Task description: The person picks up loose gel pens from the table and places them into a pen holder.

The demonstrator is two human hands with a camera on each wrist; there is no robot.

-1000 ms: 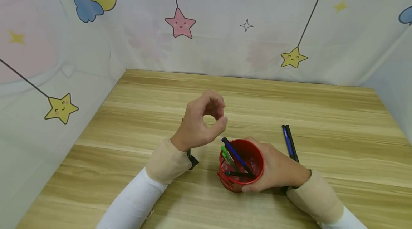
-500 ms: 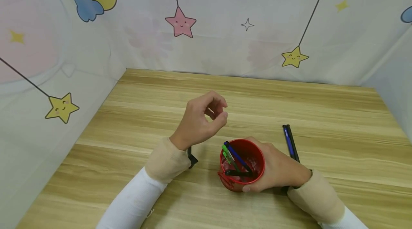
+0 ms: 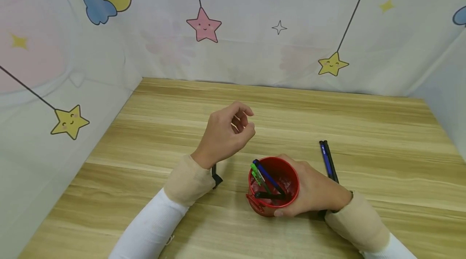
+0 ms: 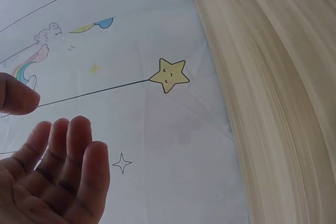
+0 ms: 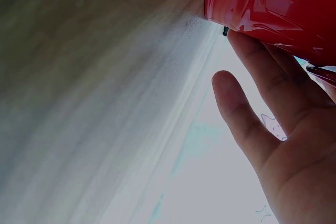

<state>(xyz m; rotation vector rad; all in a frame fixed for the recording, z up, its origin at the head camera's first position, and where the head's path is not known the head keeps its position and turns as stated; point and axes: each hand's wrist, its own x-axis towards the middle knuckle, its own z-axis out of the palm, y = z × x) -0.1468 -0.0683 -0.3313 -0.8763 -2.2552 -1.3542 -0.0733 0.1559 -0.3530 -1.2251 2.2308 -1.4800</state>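
My right hand (image 3: 313,188) grips a red cup (image 3: 284,170) from its right side, fingers behind and thumb in front. In the right wrist view, the glossy red cup (image 5: 278,9) lies against some fingers, while one finger (image 5: 233,100) stands away from it. Inside the cup lean a green pen (image 3: 256,174), a blue pen (image 3: 267,176) and a black pen (image 3: 267,196). My left hand (image 3: 223,135) hovers to the upper left of the cup, loosely curled and holding nothing. The left wrist view shows its bent fingers (image 4: 79,166) apart from the thumb.
A blue pen (image 3: 325,160) and a black pen (image 3: 331,164) lie side by side on the wooden table (image 3: 382,141), right of the cup. Their lower ends are hidden by the right forearm. Cartoon-printed fabric (image 3: 247,56) walls the back and both sides.
The blue pen in the cup has settled slightly lower. My left hand's fingers and thumb have shifted a little; the right hand and cup stay put.
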